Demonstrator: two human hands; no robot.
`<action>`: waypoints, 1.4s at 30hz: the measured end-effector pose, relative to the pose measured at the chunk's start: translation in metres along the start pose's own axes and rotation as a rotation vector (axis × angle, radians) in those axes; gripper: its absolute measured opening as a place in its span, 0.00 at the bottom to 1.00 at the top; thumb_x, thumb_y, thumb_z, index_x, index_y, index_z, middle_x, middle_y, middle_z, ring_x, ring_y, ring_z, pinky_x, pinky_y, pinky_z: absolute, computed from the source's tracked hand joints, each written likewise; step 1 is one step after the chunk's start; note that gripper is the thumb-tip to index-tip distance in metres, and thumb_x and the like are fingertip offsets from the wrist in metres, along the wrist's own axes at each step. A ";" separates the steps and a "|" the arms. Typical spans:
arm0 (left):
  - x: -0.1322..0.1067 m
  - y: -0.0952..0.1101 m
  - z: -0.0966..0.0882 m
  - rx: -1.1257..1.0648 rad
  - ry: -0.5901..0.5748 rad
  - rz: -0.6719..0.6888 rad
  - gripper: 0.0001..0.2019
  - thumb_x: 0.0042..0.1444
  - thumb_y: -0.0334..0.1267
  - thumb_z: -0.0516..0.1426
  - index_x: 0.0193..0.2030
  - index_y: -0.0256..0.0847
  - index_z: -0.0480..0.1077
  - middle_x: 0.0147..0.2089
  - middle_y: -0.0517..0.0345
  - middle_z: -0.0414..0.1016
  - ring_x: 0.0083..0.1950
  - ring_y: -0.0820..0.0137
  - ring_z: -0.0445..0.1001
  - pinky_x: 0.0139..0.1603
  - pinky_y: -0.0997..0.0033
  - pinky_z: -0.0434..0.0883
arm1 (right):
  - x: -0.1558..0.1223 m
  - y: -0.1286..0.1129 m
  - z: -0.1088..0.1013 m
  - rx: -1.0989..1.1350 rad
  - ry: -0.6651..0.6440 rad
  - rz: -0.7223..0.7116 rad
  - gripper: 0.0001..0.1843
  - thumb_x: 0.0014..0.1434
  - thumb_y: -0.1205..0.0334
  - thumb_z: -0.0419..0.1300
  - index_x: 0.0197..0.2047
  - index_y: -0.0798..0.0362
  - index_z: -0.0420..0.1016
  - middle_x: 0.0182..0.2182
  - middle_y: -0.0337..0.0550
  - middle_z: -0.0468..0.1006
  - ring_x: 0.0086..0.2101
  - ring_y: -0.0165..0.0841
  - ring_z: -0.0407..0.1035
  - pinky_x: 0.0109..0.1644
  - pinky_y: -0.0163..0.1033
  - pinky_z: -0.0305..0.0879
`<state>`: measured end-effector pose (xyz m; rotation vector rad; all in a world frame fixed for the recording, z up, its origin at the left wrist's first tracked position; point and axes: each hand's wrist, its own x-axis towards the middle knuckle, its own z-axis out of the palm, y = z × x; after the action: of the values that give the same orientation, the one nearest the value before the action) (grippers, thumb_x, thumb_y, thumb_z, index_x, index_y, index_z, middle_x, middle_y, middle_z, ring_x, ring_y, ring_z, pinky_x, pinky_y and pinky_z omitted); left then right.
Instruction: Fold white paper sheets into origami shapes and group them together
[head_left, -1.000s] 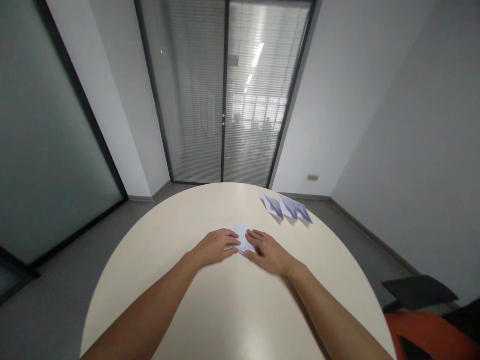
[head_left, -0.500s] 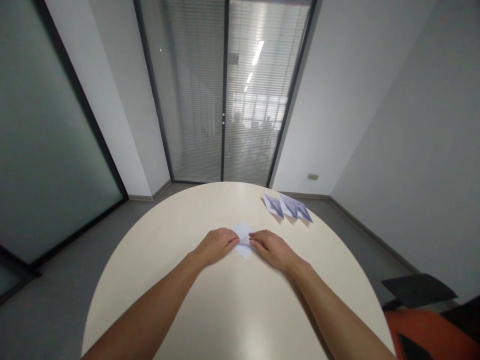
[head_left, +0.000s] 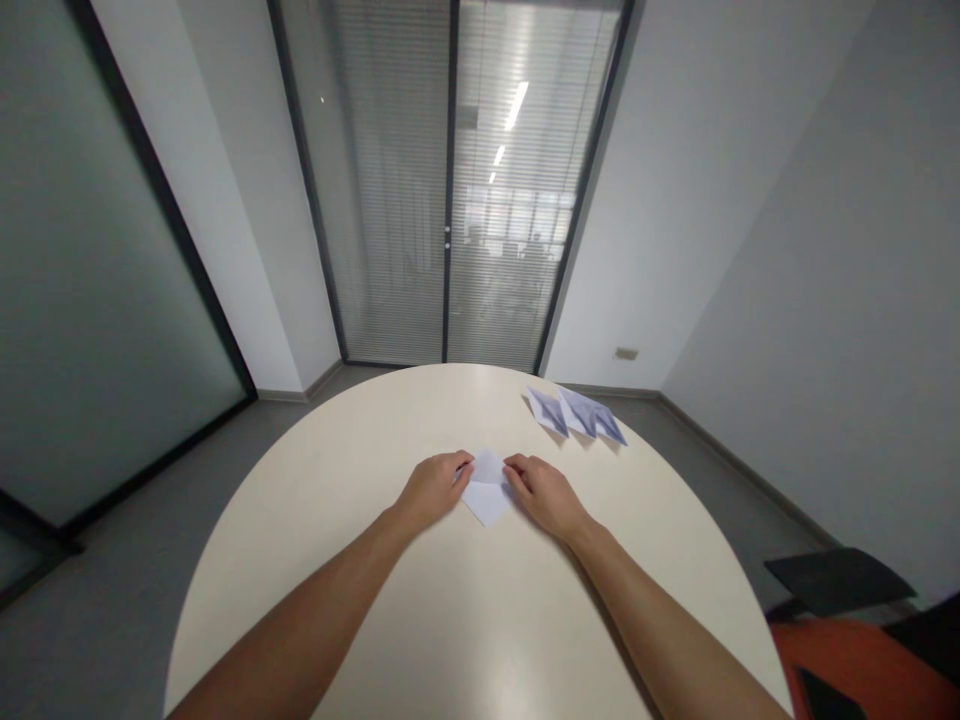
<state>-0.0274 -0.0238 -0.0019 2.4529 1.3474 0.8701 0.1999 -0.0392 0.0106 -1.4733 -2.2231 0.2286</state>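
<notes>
A small white sheet of folded paper (head_left: pixel 487 500) lies in a diamond shape near the middle of the table, with a crease running across it. My left hand (head_left: pixel 436 484) pinches its left corner between thumb and fingers. At the right corner, my right hand (head_left: pixel 546 490) is closed on the paper in the same way. The fingertips cover both side corners; the upper and lower points of the diamond show between the hands.
Several folded paper pieces (head_left: pixel 577 414) stand in a row at the table's back right edge. The round cream table (head_left: pixel 315 600) fills the lower view. An orange and black chair (head_left: pixel 847 650) is at the right. Glass doors with blinds (head_left: pixel 397 200) rise behind.
My hands have moved slightly apart, from over the paper's middle to its side corners. More of the paper and its crease now shows. The paper pieces at the back have not moved.
</notes>
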 end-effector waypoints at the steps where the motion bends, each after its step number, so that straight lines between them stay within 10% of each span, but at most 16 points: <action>1: 0.001 -0.001 0.001 -0.009 0.011 -0.015 0.12 0.67 0.38 0.51 0.47 0.43 0.75 0.43 0.55 0.81 0.42 0.66 0.77 0.45 0.70 0.70 | 0.000 0.001 0.001 0.002 0.002 0.010 0.17 0.71 0.56 0.48 0.50 0.51 0.75 0.36 0.45 0.79 0.38 0.36 0.73 0.43 0.37 0.62; 21: 0.002 0.001 0.007 0.155 0.016 -0.061 0.14 0.64 0.32 0.55 0.54 0.42 0.74 0.52 0.53 0.77 0.54 0.63 0.73 0.57 0.63 0.70 | 0.005 0.009 0.018 0.059 0.062 -0.138 0.22 0.64 0.70 0.53 0.59 0.51 0.75 0.56 0.48 0.76 0.53 0.39 0.70 0.59 0.42 0.63; 34: 0.001 0.004 0.002 0.197 -0.053 0.120 0.13 0.62 0.30 0.55 0.47 0.41 0.78 0.47 0.52 0.80 0.50 0.62 0.74 0.54 0.61 0.70 | 0.004 0.004 0.012 -0.004 0.061 -0.175 0.17 0.65 0.67 0.54 0.51 0.51 0.81 0.50 0.45 0.81 0.49 0.38 0.69 0.57 0.41 0.63; 42: -0.001 0.010 -0.006 0.195 -0.088 0.171 0.07 0.59 0.34 0.57 0.42 0.42 0.77 0.43 0.52 0.76 0.49 0.61 0.72 0.52 0.61 0.70 | 0.002 -0.001 0.005 -0.093 0.116 0.056 0.08 0.62 0.60 0.60 0.40 0.52 0.80 0.42 0.46 0.80 0.45 0.38 0.69 0.52 0.39 0.61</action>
<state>-0.0239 -0.0312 0.0068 2.7540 1.2606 0.6856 0.1962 -0.0373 0.0068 -1.5580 -2.1275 0.0560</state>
